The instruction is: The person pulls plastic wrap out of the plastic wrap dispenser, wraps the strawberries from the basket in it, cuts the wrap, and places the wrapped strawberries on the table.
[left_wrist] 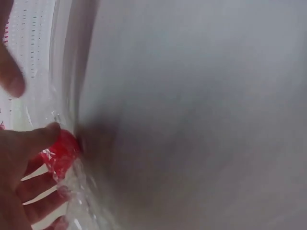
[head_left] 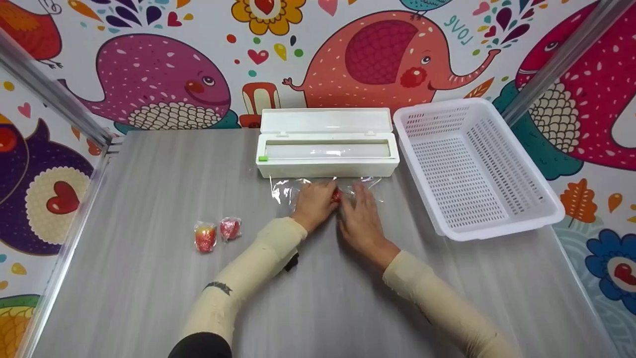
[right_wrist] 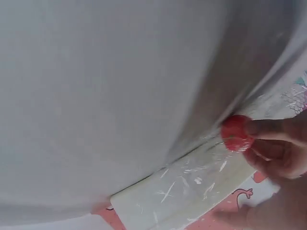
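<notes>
My left hand (head_left: 314, 201) grips a small round red fruit (right_wrist: 235, 132), its thumb on top and fingers curled beneath in the left wrist view. Clear plastic wrap (head_left: 284, 191) lies around and under the fruit, stretched in front of the white film dispenser (head_left: 328, 169). Just right of the fruit, my right hand (head_left: 362, 219) reaches over the film with its fingers extended. In the left wrist view the tip of a right finger (left_wrist: 12, 81) shows apart from the fruit.
Two small film-wrapped fruits, one red-and-yellow (head_left: 205, 237) and one red (head_left: 230, 228), lie left of my left forearm. A white perforated basket (head_left: 502, 231) stands at the right. The dispenser's lid (head_left: 325, 121) is raised, close to the patterned back wall (head_left: 273, 59).
</notes>
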A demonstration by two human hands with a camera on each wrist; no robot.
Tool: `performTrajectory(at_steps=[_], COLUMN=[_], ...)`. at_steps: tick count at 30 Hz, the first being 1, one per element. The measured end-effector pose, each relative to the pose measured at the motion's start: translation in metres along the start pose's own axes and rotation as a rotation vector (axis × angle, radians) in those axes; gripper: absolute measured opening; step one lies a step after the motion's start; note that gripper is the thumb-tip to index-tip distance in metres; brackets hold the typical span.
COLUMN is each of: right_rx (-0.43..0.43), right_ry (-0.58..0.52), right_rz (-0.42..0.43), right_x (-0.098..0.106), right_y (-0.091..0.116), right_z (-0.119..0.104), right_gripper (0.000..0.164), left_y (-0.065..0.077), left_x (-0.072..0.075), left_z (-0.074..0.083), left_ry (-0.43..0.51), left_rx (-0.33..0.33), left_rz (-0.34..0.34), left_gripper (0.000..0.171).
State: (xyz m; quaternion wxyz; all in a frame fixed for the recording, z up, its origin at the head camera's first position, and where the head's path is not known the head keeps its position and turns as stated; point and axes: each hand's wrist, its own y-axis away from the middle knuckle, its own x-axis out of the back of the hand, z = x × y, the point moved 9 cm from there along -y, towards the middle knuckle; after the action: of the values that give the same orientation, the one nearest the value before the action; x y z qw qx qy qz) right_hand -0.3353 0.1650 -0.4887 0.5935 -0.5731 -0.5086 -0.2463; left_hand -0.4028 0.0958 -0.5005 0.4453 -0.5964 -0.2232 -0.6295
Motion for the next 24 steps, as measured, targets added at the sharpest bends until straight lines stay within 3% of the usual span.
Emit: performTrajectory(at_steps=[3,7,16,24], right_rx=[0.072,0.091,0.057,-0.02], right_ry=[0.058,0.086,0.125,0.09], right_rz=[-0.021,-0.04,-0.026,-0.127], right_x=[-0.008,-0.014,-0.015,-0.018], right_y=[0.0,-0.004,-0.014,-0.017], right_z=[-0.003,-0.002,0.001,0.011], right_gripper=[0.049,0.041,0.033,0.033], left_y=[0.004,0.006,0.007,0.012], left_x=[-0.002,-0.001,-0.009,-0.006], left_z=[-0.002,-0.002,-0.003,0.002], left_ry=[0.035,0.08,0.082,0.079], left_rx=[0.009,-0.009,-0.027,-0.067], left_rz=[-0.021,-0.034,-0.163,-0.097], left_gripper=[0.026,0.018,0.041,0.036])
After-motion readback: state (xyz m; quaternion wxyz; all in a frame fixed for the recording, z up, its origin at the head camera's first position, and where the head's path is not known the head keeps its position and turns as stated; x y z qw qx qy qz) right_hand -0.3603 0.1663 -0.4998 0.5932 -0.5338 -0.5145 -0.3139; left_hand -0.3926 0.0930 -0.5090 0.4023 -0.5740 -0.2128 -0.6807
